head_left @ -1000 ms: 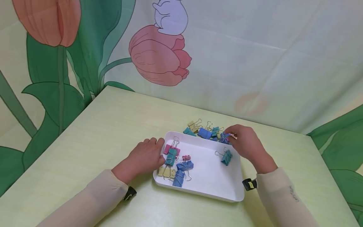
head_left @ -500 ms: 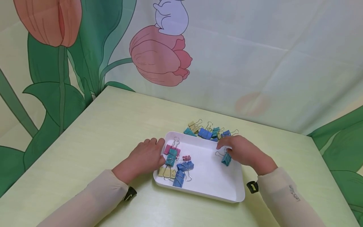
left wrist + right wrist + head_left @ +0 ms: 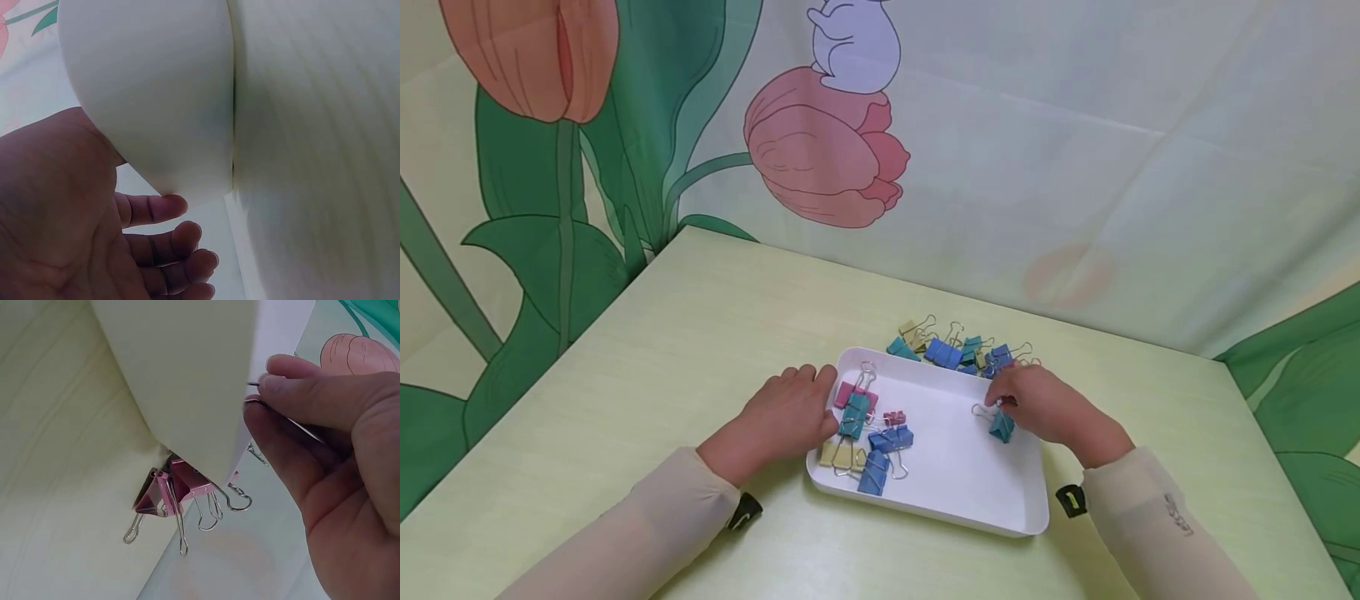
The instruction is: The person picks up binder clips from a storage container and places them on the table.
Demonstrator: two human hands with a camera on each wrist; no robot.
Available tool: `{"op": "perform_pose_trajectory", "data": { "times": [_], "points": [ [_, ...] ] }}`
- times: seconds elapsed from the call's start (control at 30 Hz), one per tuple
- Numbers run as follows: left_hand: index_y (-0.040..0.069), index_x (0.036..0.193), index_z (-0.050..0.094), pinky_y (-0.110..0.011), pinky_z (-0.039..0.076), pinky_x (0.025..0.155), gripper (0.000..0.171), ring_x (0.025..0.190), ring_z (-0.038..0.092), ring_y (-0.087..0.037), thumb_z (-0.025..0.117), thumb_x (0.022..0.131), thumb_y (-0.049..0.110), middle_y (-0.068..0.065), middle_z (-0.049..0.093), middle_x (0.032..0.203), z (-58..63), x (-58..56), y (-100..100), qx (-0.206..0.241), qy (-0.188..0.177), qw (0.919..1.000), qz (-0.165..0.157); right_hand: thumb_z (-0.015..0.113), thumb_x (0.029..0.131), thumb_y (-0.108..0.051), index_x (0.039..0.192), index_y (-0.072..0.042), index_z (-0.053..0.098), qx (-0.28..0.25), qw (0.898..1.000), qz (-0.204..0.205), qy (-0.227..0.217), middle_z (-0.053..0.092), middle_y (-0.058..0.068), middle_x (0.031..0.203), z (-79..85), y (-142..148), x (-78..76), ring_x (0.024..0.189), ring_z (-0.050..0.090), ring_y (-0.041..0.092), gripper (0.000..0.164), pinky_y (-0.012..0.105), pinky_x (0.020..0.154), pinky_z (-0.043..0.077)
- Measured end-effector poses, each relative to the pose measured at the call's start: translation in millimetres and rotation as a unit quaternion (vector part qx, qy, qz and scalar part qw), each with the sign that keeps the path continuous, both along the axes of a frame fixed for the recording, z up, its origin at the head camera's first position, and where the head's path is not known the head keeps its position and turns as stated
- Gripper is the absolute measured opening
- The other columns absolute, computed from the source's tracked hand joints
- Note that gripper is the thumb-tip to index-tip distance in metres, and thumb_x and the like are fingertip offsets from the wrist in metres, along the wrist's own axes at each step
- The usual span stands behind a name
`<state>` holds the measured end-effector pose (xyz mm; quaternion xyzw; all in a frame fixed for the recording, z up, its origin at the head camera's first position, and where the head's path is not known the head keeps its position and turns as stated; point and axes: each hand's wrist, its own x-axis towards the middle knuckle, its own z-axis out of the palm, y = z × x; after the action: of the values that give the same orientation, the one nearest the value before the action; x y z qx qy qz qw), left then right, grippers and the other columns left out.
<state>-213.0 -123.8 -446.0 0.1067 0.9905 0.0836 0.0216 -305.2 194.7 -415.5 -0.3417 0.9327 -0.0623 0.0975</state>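
Note:
A shallow white tray (image 3: pixel 955 483) rests on the table, with binder clips in it. My left hand (image 3: pixel 786 417) grips its left end, thumb over the rim and fingers outside; the left wrist view shows the fingers (image 3: pixel 165 209) beside the outer wall. At the tray's right end, my right hand (image 3: pixel 1037 404) is at a teal binder clip (image 3: pixel 1002 427). Its thumb and forefinger pinch a thin metal wire handle in the right wrist view (image 3: pixel 253 384). Grouped at the tray's left are a teal clip (image 3: pixel 854 415), a yellow clip (image 3: pixel 841 454) and several pink, red and blue ones.
Behind the tray's far wall lies a pile of clips, among them a blue one (image 3: pixel 943 353) and a yellow one (image 3: pixel 912 335). Pink clips (image 3: pixel 187 481) lie just outside the tray near my right hand. A flower-printed curtain (image 3: pixel 1075 167) hangs behind the table.
My right hand has come from the pile behind the tray, leaving a blue clip there, to the teal clip inside, which has shifted slightly. My left hand stays at the tray's left end.

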Motion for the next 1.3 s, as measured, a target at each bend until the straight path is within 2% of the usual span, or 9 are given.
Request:
{"op": "perform_pose_trajectory", "data": {
  "times": [0.27,0.53,0.7,0.83,0.93,1.07,1.2,1.3],
  "points": [
    [0.001,0.121,0.049,-0.038,0.048,0.074,0.046,0.081,0.049,-0.023,0.06,0.086,0.029,-0.011,0.056,0.095,0.8,-0.1,0,-0.003,0.001,1.0,0.0,0.071,0.084,-0.006,0.091,-0.013,0.076,-0.009,1.0,-0.004,-0.025,0.071,-0.004,0.092,2.4,1,5.8,0.085,0.063,0.011,0.011,0.032,0.08,0.055],
    [0.001,0.121,0.049,-0.037,0.048,0.073,0.047,0.08,0.049,-0.023,0.06,0.086,0.029,-0.01,0.056,0.094,0.5,-0.4,1,-0.002,-0.001,1.0,0.002,0.072,0.082,-0.005,0.086,-0.014,0.077,-0.014,1.0,0.009,-0.02,0.071,-0.007,0.087,10.4,0,16.5,0.08,0.062,0.007,0.011,0.026,0.075,0.055],
    [0.001,0.123,0.049,-0.038,0.049,0.075,0.048,0.081,0.05,-0.023,0.061,0.086,0.029,-0.011,0.057,0.097,1.1,-0.2,1,0.001,-0.007,1.0,0.005,0.073,0.082,-0.005,0.086,-0.015,0.077,-0.03,0.999,0.027,-0.001,0.072,-0.007,0.088,15.0,-1,23.6,0.082,0.063,0.007,0.011,0.024,0.074,0.055],
    [0.001,0.123,0.048,-0.038,0.049,0.076,0.049,0.082,0.051,-0.023,0.061,0.086,0.029,-0.011,0.057,0.097,1.6,0.0,1,0.002,-0.01,0.9999,0.004,0.073,0.081,-0.003,0.087,-0.013,0.076,-0.065,0.996,0.053,0.044,0.073,-0.006,0.088,21.7,-3,30.8,0.086,0.068,0.01,0.012,0.03,0.082,0.055],
    [0.001,0.123,0.048,-0.037,0.049,0.076,0.049,0.082,0.05,-0.023,0.061,0.086,0.029,-0.011,0.057,0.097,1.5,-0.3,1,0.005,-0.012,0.9999,0.004,0.072,0.081,-0.001,0.086,-0.014,0.076,-0.112,0.988,0.066,0.082,0.073,-0.006,0.086,29.7,-4,37.4,0.084,0.068,0.009,0.015,0.031,0.082,0.055],
    [0.001,0.123,0.048,-0.037,0.049,0.076,0.048,0.081,0.05,-0.022,0.061,0.086,0.029,-0.011,0.057,0.097,0.6,-0.8,1,0.008,-0.013,0.9999,0.004,0.072,0.08,0.0,0.086,-0.016,0.076,-0.188,0.972,0.064,0.127,0.072,-0.008,0.088,40.0,-2,46.9,0.08,0.066,0.007,0.018,0.025,0.071,0.054],
    [0.001,0.122,0.048,-0.037,0.049,0.075,0.047,0.081,0.05,-0.023,0.06,0.086,0.029,-0.011,0.057,0.096,-0.9,-1.4,0,0.011,-0.011,0.9999,0.002,0.074,0.077,0.004,0.087,-0.016,0.076,-0.275,0.947,0.049,0.156,0.073,-0.006,0.09,46.6,-1,56.7,0.083,0.068,0.009,0.023,0.016,0.069,0.052],
    [0.001,0.122,0.048,-0.037,0.049,0.075,0.047,0.08,0.05,-0.023,0.06,0.086,0.029,-0.011,0.057,0.095,-1.9,-1.8,0,0.012,-0.011,0.9999,0.001,0.074,0.075,0.008,0.087,-0.015,0.077,-0.337,0.927,0.03,0.161,0.074,-0.003,0.09,49.0,0,63.5,0.089,0.068,0.004,0.026,0.012,0.07,0.051]
  ]
}}
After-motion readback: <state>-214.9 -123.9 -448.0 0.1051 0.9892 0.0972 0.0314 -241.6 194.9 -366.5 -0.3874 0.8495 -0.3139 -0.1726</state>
